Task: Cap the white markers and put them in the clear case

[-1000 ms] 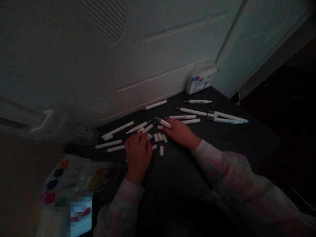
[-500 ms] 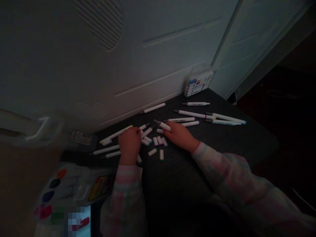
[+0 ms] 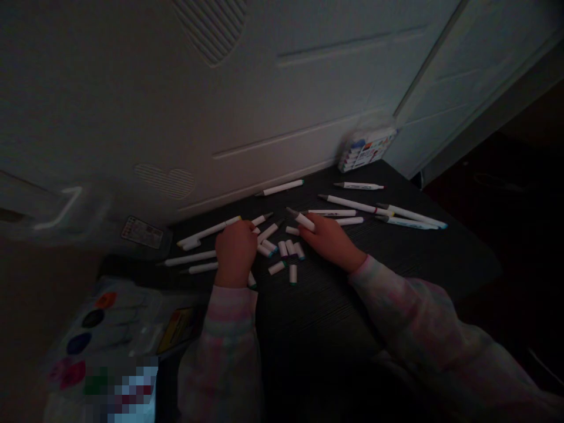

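1. The right hand (image 3: 330, 239) pinches a white marker (image 3: 304, 221), its grey tip pointing toward ten o'clock.
2. The left hand (image 3: 237, 252) has curled fingers (whatever they may grip is hidden); other markers (image 3: 191, 258) lie at its nine and ten o'clock.
3. Loose caps (image 3: 289, 248) lie between the hands on the dark tabletop (image 3: 335, 305), toward the right hand's eight o'clock.
4. A marker box (image 3: 369, 149) stands at the right hand's one o'clock.

A pale, panelled wall (image 3: 251, 111) with ribbed heart reliefs (image 3: 165, 181) on its left part rises along the far edge of a dark, grained counter (image 3: 330, 305). Light is dim throughout, sinking almost to black at right.
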Demonstrator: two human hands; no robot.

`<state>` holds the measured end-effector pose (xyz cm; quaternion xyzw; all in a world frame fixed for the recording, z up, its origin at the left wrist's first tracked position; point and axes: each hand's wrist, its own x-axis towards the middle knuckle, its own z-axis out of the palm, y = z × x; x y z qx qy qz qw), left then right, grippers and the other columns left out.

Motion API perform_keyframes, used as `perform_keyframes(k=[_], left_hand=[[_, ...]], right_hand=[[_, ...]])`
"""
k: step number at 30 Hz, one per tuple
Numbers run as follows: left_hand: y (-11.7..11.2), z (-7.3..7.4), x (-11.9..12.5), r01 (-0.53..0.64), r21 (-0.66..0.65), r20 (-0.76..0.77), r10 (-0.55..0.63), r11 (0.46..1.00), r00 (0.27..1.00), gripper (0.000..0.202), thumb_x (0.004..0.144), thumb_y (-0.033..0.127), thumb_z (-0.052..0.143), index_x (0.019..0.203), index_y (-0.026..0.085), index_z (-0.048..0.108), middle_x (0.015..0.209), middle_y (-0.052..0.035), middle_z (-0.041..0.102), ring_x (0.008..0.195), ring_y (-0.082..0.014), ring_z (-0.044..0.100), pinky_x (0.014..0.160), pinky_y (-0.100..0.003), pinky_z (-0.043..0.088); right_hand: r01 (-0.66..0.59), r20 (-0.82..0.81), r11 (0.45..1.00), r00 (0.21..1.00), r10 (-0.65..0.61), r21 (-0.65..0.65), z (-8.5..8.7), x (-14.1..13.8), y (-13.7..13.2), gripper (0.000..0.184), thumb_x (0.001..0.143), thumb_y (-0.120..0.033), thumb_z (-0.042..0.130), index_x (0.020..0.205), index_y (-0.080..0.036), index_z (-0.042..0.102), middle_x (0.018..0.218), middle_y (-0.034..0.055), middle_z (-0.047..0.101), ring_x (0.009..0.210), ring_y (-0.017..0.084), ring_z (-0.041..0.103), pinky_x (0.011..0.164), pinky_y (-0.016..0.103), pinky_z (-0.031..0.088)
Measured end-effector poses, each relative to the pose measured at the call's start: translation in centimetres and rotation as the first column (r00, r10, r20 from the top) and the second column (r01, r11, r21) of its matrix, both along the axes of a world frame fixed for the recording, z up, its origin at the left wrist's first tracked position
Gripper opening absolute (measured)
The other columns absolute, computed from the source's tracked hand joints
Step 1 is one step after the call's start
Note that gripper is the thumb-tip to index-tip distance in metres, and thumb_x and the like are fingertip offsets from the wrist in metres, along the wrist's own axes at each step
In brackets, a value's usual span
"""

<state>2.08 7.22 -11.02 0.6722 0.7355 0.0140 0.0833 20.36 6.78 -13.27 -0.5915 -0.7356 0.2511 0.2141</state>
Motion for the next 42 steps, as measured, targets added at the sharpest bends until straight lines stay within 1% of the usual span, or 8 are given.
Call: perform_keyframes(k=[10, 12, 14, 18, 24, 31, 38, 42], left_hand=[[-0.2, 1.2, 0.0, -0.066, 0.195, 0.348, -0.006, 0.979, 0.938, 0.033, 0.073, 0.022, 0.050, 0.105, 0.018, 0.058, 0.089, -0.0076, 0.065, 0.081, -0.0234, 0.060, 0.073, -0.037, 0.044], [-0.4, 1.9, 0.5, -0.130, 0.198, 0.670, -0.037, 0.972, 0.741, 0.033, 0.070, 0.022, 0.054, 0.103, 0.019, 0.058, 0.082, -0.0038, 0.064, 0.074, -0.0185, 0.059, 0.070, -0.034, 0.046], [-0.7, 2.6, 1.3, -0.131, 0.058, 0.939, -0.009, 0.990, 0.344, 0.027, 0.069, 0.020, 0.055, 0.095, 0.019, 0.060, 0.076, -0.0007, 0.062, 0.066, -0.0134, 0.058, 0.064, -0.028, 0.047], [-1.6, 3.8, 3.0, 0.050, -0.187, 0.889, 0.191, 0.981, -0.415, 0.014, 0.072, 0.016, 0.051, 0.085, 0.017, 0.058, 0.069, 0.0017, 0.061, 0.057, -0.0073, 0.058, 0.053, -0.018, 0.047], [-2.2, 4.6, 4.1, 0.149, -0.267, 0.708, 0.299, 0.952, -0.640, 0.013, 0.076, 0.011, 0.045, 0.081, 0.013, 0.056, 0.066, -0.0013, 0.062, 0.054, -0.0066, 0.059, 0.050, -0.014, 0.047], [-1.9, 3.8, 4.0, 0.046, -0.219, 0.849, 0.213, 0.975, -0.484, 0.011, 0.072, 0.016, 0.050, 0.082, 0.016, 0.054, 0.070, 0.0012, 0.061, 0.058, -0.0081, 0.059, 0.054, -0.018, 0.047], [-0.9, 0.7, 3.7, -0.022, 0.123, 0.724, -0.075, 0.992, 0.686, 0.014, 0.072, 0.020, 0.052, 0.085, 0.018, 0.055, 0.073, 0.0000, 0.059, 0.066, -0.0128, 0.056, 0.060, -0.024, 0.041], [-0.8, -0.8, 3.6, 0.070, 0.152, 0.438, -0.131, 0.986, 0.890, 0.016, 0.075, 0.020, 0.048, 0.090, 0.018, 0.055, 0.076, -0.0027, 0.061, 0.069, -0.0162, 0.057, 0.063, -0.027, 0.042]], right_hand=[[0.010, -0.009, 1.000, 1.000, -0.010, 0.020, -0.3, 0.1, 0.2, 0.013, 0.079, -0.028, 0.044, 0.073, -0.018, 0.051, 0.067, 0.0018, 0.057, 0.060, 0.015, 0.050, 0.054, 0.024, 0.030], [0.016, -0.019, 1.000, 1.000, -0.015, 0.022, -0.4, 0.1, 0.3, 0.013, 0.079, -0.027, 0.044, 0.074, -0.018, 0.052, 0.068, 0.0019, 0.057, 0.061, 0.014, 0.050, 0.055, 0.024, 0.031], [0.017, -0.033, 1.000, 0.999, -0.016, 0.018, -0.5, 0.1, 0.3, 0.013, 0.079, -0.027, 0.045, 0.076, -0.018, 0.053, 0.070, 0.0021, 0.059, 0.062, 0.014, 0.051, 0.056, 0.024, 0.032], [0.022, -0.073, 1.000, 0.997, -0.022, 0.001, -0.5, 0.1, 0.3, 0.014, 0.080, -0.027, 0.045, 0.079, -0.017, 0.055, 0.073, 0.0029, 0.061, 0.065, 0.015, 0.053, 0.057, 0.023, 0.034], [0.043, -0.122, 0.999, 0.991, -0.045, -0.019, -0.5, 0.2, 0.4, 0.016, 0.079, -0.026, 0.046, 0.082, -0.015, 0.057, 0.076, 0.0043, 0.062, 0.066, 0.016, 0.054, 0.058, 0.025, 0.035], [0.055, -0.156, 0.998, 0.986, -0.058, -0.025, -0.5, 0.2, 0.4, 0.016, 0.079, -0.026, 0.045, 0.082, -0.015, 0.057, 0.078, 0.0047, 0.062, 0.068, 0.016, 0.054, 0.061, 0.026, 0.037], [0.084, -0.138, 0.996, 0.987, -0.085, -0.017, -0.5, 0.1, 0.6, 0.014, 0.078, -0.028, 0.045, 0.072, -0.017, 0.052, 0.068, 0.0014, 0.057, 0.063, 0.015, 0.052, 0.056, 0.025, 0.033], [0.085, -0.123, 0.996, 0.989, -0.085, -0.007, -0.5, 0.1, 0.6, 0.014, 0.078, -0.028, 0.045, 0.071, -0.017, 0.051, 0.067, 0.0012, 0.056, 0.063, 0.015, 0.051, 0.056, 0.025, 0.032]])
